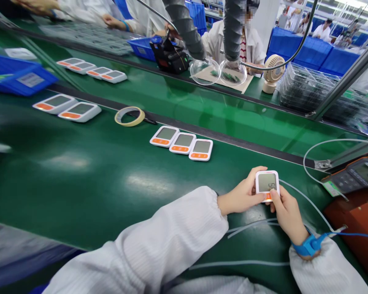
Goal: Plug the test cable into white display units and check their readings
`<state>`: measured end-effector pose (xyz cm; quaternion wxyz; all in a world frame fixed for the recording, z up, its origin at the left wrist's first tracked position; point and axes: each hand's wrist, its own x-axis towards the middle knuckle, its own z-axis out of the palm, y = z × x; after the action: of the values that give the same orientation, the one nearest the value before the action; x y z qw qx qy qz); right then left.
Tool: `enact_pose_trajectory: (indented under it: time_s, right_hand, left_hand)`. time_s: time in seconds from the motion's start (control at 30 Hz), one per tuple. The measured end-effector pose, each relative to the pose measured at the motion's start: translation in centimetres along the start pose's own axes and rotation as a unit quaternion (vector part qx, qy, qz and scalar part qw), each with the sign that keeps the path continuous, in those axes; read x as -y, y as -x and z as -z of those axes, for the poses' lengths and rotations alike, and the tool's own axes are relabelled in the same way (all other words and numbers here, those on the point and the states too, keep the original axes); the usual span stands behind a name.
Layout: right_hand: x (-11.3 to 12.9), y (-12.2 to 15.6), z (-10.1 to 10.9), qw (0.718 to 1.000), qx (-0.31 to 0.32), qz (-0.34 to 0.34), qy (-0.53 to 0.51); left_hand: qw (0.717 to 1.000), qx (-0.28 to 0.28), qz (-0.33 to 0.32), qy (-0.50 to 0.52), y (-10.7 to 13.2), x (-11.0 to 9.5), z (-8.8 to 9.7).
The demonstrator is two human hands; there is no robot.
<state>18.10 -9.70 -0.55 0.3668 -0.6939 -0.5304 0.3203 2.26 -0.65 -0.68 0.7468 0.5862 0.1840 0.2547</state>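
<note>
Between both hands, over the green bench, is a small white electronic monitor [267,181] with a grey screen and an orange button strip. Dark digits show on its screen. My left hand [247,192] grips its left side, thumb at the orange strip. My right hand [285,206] holds the lower right corner, its thumb over the strip. A blue wrist strap [308,246] with a cord circles my right wrist. Three like monitors [183,143] lie side by side beyond my left hand, their screens blank.
Clear tubes [251,263] run across the bench under my arms. A handheld meter [360,173] rests on a brown box [357,222] at right. Farther left are a tape roll [119,118], a pair of monitors [79,111] and a blue bin [21,77]. Co-workers sit beyond the belt [233,116].
</note>
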Motion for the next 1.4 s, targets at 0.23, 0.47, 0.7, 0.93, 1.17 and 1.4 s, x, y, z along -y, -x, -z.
enact_pose_trajectory:
  time_s: [0.23,0.47,0.7,0.93,1.17,1.4]
  right_hand:
    - [-0.5,-0.1,0.0,0.999,-0.029,0.043,0.012]
    - [-0.9,-1.2,1.6,0.943,-0.177,0.203,0.196]
    - [-3.1,-2.8,4.9,0.903,-0.271,0.143,0.301]
    - [-3.4,-2.7,5.1,0.881,-0.265,0.115,0.374]
    - [-1.4,-1.1,2.8,0.926,-0.076,0.224,0.293]
    - [0.8,1.1,-0.4,0.926,0.130,0.226,0.273]
  left_hand:
    - [0.999,-0.023,-0.008,-0.037,0.0,0.6,0.0]
    - [0.992,-0.051,0.007,-0.111,0.0,1.6,-0.2]
    - [0.983,-0.016,0.016,-0.183,0.0,0.8,-0.2]
    - [0.974,0.005,0.017,-0.225,0.1,0.6,-0.3]
    - [0.977,-0.017,0.006,-0.211,0.1,0.8,-0.2]
    - [0.958,-0.030,-0.018,-0.285,-0.2,-0.1,1.2]
